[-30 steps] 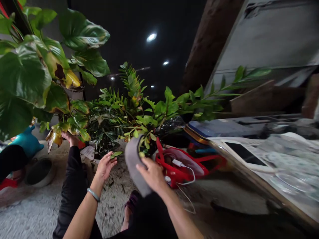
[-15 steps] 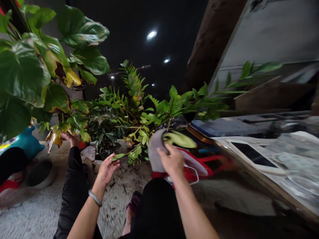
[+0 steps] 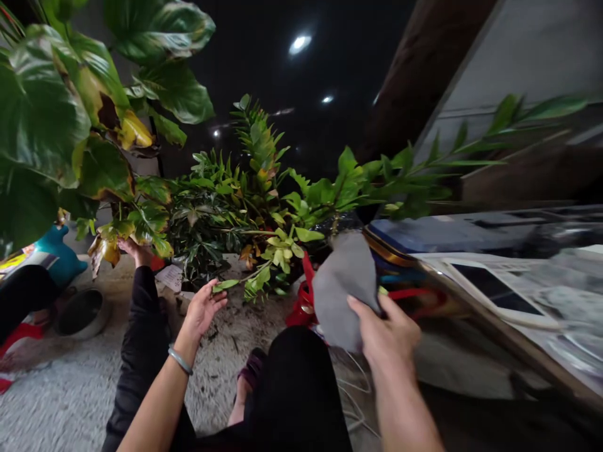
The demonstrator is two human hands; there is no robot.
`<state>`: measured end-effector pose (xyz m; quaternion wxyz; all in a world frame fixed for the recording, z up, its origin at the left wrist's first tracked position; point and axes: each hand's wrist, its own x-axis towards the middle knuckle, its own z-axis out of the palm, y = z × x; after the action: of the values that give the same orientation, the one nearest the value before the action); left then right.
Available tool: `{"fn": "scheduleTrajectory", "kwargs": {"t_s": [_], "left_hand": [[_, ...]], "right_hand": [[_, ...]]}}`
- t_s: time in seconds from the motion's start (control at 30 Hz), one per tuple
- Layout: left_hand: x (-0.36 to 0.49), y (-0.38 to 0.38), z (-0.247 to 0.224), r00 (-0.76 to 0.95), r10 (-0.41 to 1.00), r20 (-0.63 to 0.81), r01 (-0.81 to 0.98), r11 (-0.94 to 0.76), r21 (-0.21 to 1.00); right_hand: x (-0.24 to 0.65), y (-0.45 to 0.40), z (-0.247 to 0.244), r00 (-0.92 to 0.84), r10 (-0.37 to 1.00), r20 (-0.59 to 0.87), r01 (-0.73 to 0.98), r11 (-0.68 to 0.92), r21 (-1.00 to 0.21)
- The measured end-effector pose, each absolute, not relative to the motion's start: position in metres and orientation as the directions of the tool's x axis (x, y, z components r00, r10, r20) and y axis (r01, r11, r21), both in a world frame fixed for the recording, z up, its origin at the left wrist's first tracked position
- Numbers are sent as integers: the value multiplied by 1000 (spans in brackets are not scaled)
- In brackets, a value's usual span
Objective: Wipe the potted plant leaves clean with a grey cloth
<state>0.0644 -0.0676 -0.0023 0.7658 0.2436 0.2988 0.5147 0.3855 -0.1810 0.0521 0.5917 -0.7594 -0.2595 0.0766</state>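
My left hand (image 3: 203, 309), with a bracelet on its wrist, pinches the tip leaf (image 3: 225, 285) of a low green stem that reaches out from the leafy plants (image 3: 254, 188). To the right, my right hand (image 3: 389, 326) grips a flat grey cloth (image 3: 346, 292) by its right edge, thumb in front. The cloth hangs over a red object (image 3: 302, 304) and hides part of it. A little yellow-green shows between the fingers of my right hand.
Another person's hand (image 3: 136, 252) reaches under large, partly yellowed leaves (image 3: 106, 172) at the left. A round pot (image 3: 82, 312) stands on the floor there. At the right, a table holds a white tablet-like device (image 3: 502, 294) and clear plastic. White cable lies below the cloth.
My right hand has moved right with the grey cloth, which now shows its broad flat side. The yellow-green piece beside it is mostly hidden. My left hand stays at the leaf.
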Motion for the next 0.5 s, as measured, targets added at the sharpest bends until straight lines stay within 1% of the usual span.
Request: {"fn": "scheduleTrajectory", "kwargs": {"t_s": [0.03, 0.07, 0.1, 0.17, 0.2, 0.23, 0.3, 0.33, 0.37, 0.43, 0.5], "left_hand": [[65, -68, -1, 290, 935, -205, -638, 349, 687], [66, -68, 0, 288, 936, -203, -633, 346, 693], [66, -68, 1, 288, 936, -202, -629, 344, 698], [65, -67, 1, 265, 941, -209, -623, 332, 708], [64, -66, 0, 240, 945, -223, -620, 325, 714], [63, -65, -1, 216, 946, -242, -613, 324, 721], [61, -64, -4, 189, 941, -279, -600, 336, 726], [60, -63, -4, 191, 940, -283, -601, 340, 723], [60, -63, -4, 208, 939, -275, -609, 345, 715], [60, -64, -2, 252, 938, -237, -635, 345, 691], [61, -66, 1, 280, 936, -214, -651, 349, 674]], "right_hand": [[375, -166, 56, 844, 500, 196, 311, -156, -938], [357, -154, 58, 800, 560, 214, 342, -133, -930], [335, -146, 60, 722, 649, 238, 384, -90, -919], [284, -148, 61, 478, 844, 242, 428, 17, -904], [261, -156, 62, 332, 918, 218, 405, 70, -912], [242, -168, 64, 166, 969, 185, 355, 117, -928], [225, -192, 72, -2, 989, 145, 265, 140, -954], [228, -201, 79, -17, 992, 128, 230, 129, -965], [237, -206, 87, 26, 993, 115, 211, 107, -972], [266, -205, 105, 238, 966, 104, 218, 51, -975], [297, -190, 118, 474, 868, 146, 281, 7, -960]]}}
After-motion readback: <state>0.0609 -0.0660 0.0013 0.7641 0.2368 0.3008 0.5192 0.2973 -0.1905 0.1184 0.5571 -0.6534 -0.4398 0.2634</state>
